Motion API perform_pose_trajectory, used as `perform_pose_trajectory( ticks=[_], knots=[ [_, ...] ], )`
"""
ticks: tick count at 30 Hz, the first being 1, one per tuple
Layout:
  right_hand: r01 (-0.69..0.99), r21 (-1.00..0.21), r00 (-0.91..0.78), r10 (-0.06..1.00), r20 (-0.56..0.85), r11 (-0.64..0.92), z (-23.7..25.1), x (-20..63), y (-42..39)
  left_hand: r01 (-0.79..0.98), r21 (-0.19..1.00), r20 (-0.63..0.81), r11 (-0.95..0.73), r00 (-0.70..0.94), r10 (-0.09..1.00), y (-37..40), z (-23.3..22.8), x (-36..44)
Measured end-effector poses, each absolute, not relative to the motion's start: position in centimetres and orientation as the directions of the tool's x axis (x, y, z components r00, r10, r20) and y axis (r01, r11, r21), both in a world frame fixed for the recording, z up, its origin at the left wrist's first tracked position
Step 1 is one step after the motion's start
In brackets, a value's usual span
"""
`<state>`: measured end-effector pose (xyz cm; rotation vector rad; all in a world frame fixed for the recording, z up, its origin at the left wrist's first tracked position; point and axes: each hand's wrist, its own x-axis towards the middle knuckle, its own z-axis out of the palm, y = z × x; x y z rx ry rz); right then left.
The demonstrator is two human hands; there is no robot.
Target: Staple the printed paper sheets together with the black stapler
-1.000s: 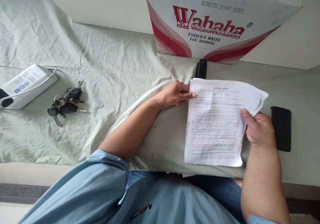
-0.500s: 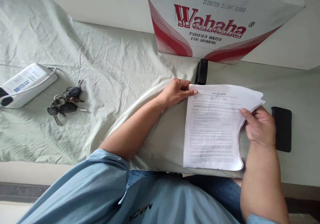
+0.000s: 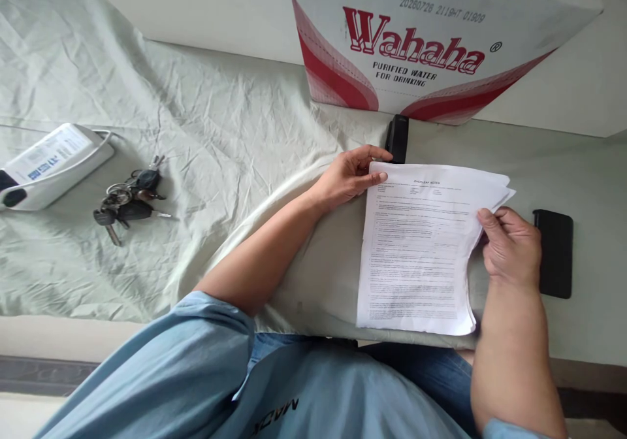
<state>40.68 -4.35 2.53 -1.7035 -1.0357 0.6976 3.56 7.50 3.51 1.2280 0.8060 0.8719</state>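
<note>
A stack of printed papers (image 3: pixel 416 249) rests at the table's front edge, its top sheet headed in small capitals. At its top left corner, my left hand (image 3: pixel 347 176) has the thumb on the top sheet and the index finger stretched past the upper edge, close to a black stapler-like object (image 3: pixel 399 137). My other left fingers are partly hidden. Along the right edge, my right hand (image 3: pixel 512 243) pinches the sheets near their upper corner, thumb on top and fingers behind. The sheets fan slightly apart there.
A large Wahaha water carton (image 3: pixel 421 40) stands at the back. A black phone-like slab (image 3: pixel 556 253) lies right of my right hand. On the wrinkled cloth (image 3: pixel 220 132) at left are a bunch of keys (image 3: pixel 130 197) and a white device with a cord (image 3: pixel 59 161).
My left fingers have straightened and lifted toward the black stapler-like object, the thumb staying on the corner. The stack has shifted slightly left, and its right corner fans less. My right hand keeps its pinch.
</note>
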Motion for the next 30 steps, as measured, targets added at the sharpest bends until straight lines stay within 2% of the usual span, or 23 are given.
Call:
perform_pose_trajectory(
  ticks=[2, 7, 9, 17, 25, 30],
  knots=[
    [0.315, -0.938, 0.478, 0.878, 0.024, -0.146, 2.6, 40.7, -4.5, -0.108, 0.990, -0.031, 0.088, 0.445, 0.895, 7.6, 3.1, 3.6],
    [0.301, -0.942, 0.434, 0.901, -0.003, -0.148, 2.6, 40.4, -4.6, 0.222, 0.975, -0.093, -0.019, 0.482, 0.871, 7.1, 3.8, 3.2],
    [0.307, -0.943, 0.435, 0.900, 0.016, -0.132, 2.7, 40.1, -4.5, 0.282, 0.958, -0.101, -0.056, 0.513, 0.852, 7.0, 4.2, 3.1],
    [0.449, -0.893, 0.503, 0.822, 0.267, 0.016, 3.1, 39.0, -3.7, 0.328, 0.944, -0.140, -0.043, 0.515, 0.846, 7.2, 4.4, 3.0],
    [0.493, -0.868, 0.450, 0.837, 0.312, 0.058, 2.4, 38.9, -3.8, 0.280, 0.960, -0.143, -0.015, 0.535, 0.833, 7.1, 4.4, 3.0],
    [0.542, -0.840, 0.437, 0.847, 0.304, 0.023, 2.1, 38.7, -3.6, 0.279, 0.960, -0.128, -0.035, 0.545, 0.828, 7.1, 4.6, 2.9]
  ],
)
